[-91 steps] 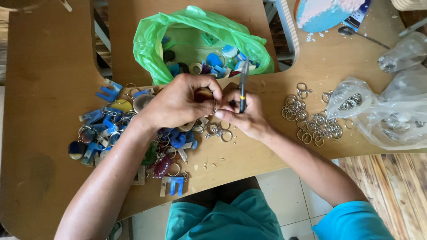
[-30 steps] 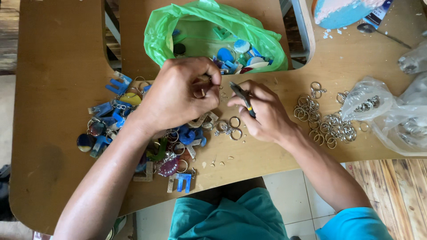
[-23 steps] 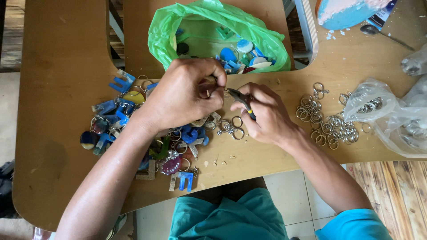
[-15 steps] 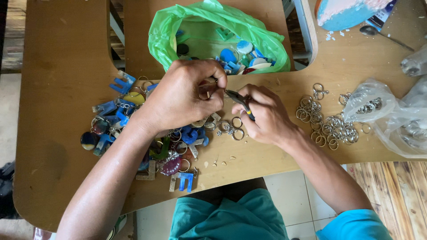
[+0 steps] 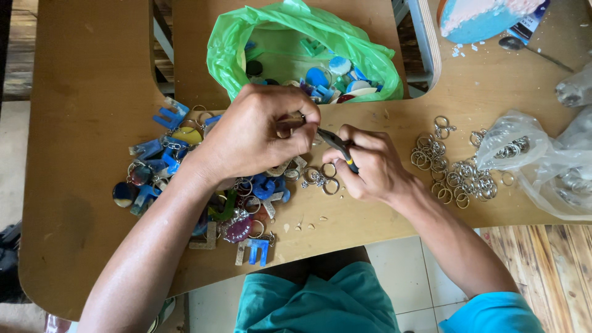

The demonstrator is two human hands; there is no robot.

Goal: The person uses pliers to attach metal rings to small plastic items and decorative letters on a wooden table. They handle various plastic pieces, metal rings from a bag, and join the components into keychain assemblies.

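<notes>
Seen from the head camera, the left hand [image 5: 259, 132] comes in from the lower left with the forearm crossing the wooden table [image 5: 86, 123], knuckles up and wrist bent, its fingers pinched shut on a small keychain piece [image 5: 290, 123] held just above the tabletop. The right hand [image 5: 370, 163] reaches in from the lower right, curled around a pair of small pliers [image 5: 338, 147] whose tip points left and meets the piece between the left fingertips. Under the left wrist lies a heap of blue and mixed keychains [image 5: 185, 166]. A green plastic bag [image 5: 296, 49] of more pieces sits just behind the hands. Loose metal rings [image 5: 453, 166] lie right of the right hand, beside a clear bag [image 5: 542, 160].
</notes>
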